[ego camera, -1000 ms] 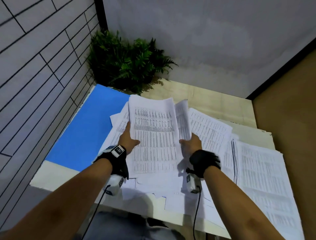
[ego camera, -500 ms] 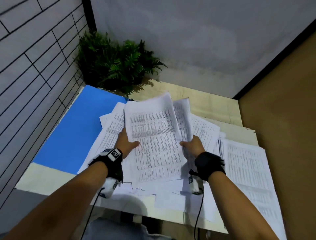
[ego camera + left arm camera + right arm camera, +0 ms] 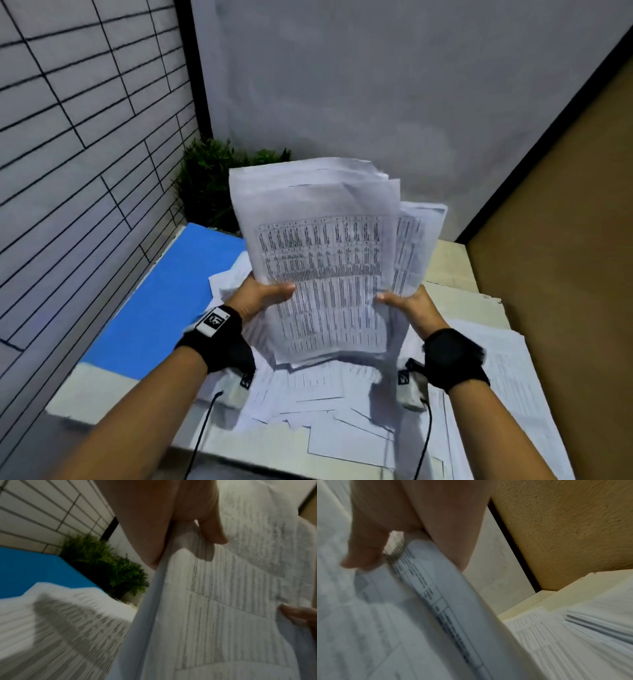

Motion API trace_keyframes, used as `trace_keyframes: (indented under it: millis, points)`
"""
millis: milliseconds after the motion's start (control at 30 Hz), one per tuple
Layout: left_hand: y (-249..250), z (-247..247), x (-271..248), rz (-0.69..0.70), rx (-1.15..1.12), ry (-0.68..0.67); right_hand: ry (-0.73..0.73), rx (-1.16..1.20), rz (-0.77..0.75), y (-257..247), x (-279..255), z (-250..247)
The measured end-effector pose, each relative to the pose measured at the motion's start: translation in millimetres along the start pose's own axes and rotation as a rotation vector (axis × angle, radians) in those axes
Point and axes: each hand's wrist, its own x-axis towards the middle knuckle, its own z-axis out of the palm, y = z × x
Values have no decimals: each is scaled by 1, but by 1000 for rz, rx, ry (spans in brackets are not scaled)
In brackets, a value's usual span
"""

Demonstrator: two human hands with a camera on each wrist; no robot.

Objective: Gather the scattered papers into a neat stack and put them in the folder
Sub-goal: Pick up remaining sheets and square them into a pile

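I hold a bundle of printed sheets [image 3: 322, 260] nearly upright above the table, its lower edge down near the loose papers. My left hand [image 3: 265, 294] grips its left edge, thumb on the front, and my right hand [image 3: 406, 301] grips the right edge the same way. The left wrist view shows the thumb pinching the bundle's edge [image 3: 154, 601]; the right wrist view shows the same on the other edge [image 3: 440, 601]. The sheets are uneven at the top. More loose papers [image 3: 325, 394] lie scattered on the table underneath. A blue folder [image 3: 171, 298] lies flat at the left.
A green plant [image 3: 212, 181] stands in the back left corner. A tiled wall runs along the left, a brown wall on the right. Another spread of printed sheets [image 3: 507, 394] covers the table's right side. The table's front edge [image 3: 239, 455] is just below the loose papers.
Both hands have lifted the bundle off the table and tipped it from lying flat to nearly upright. The view has tilted upward.
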Motion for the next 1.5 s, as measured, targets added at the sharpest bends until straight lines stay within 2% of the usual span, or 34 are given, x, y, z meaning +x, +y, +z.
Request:
trace_keyframes:
  millis: [100, 167, 333, 533, 633, 733, 967, 1100, 1233, 1400, 1500]
  points:
    - [17, 6, -12, 107, 28, 18, 47, 58, -76, -8, -6, 5]
    - [28, 5, -21, 190, 77, 47, 27, 115, -148, -15, -12, 6]
    - [29, 1, -31, 214, 156, -29, -108, 184, -150, -11, -24, 15]
    - [30, 17, -35, 168, 211, -72, -31, 186, -146, -5, -24, 27]
    - [41, 22, -40, 231, 201, -48, 8, 207, -174, -16, -27, 25]
    - [49, 14, -44, 299, 177, -95, -16, 250, -191, -18, -29, 13]
    - [28, 7, -35, 149, 229, -53, 42, 198, -63, 3, -29, 30]
    - [40, 18, -36, 175, 222, 59, 104, 250, -79, -7, -28, 39]
    - [48, 6, -44, 299, 148, -62, 73, 290, -182, -12, -30, 25]
    - [36, 2, -33, 185, 208, -102, 108, 305, -160, -3, -21, 31]
    - [34, 8, -28, 119, 255, -154, 49, 306, -134, -6, -15, 37]
